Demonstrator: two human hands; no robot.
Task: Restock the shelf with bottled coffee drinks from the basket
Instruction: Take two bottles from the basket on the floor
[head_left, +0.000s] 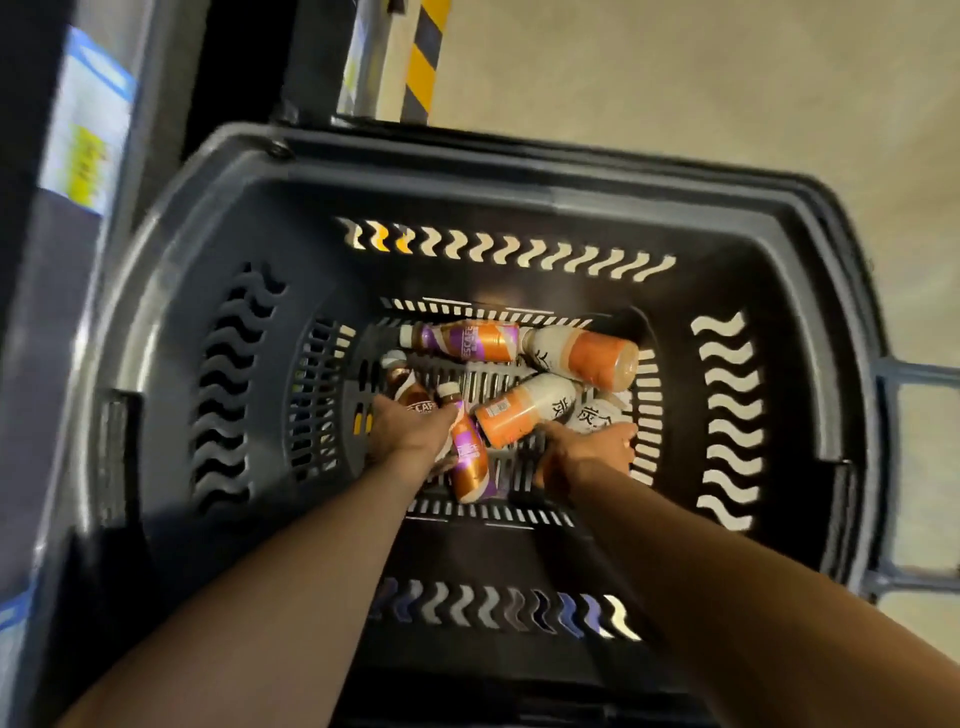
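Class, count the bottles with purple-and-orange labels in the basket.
3: one along the far side, one under the left hand at, one between the hands. Others may be hidden.

Basket (519, 197) open above, bottles (582, 356) crowding its floor, bare slats centre

Dark matt plastic basket (519, 197), glossy plastic-wrapped bottles (582, 353), smooth pale matt floor (675, 78)

shelf (78, 156) blurred, basket handle (919, 467) cut off
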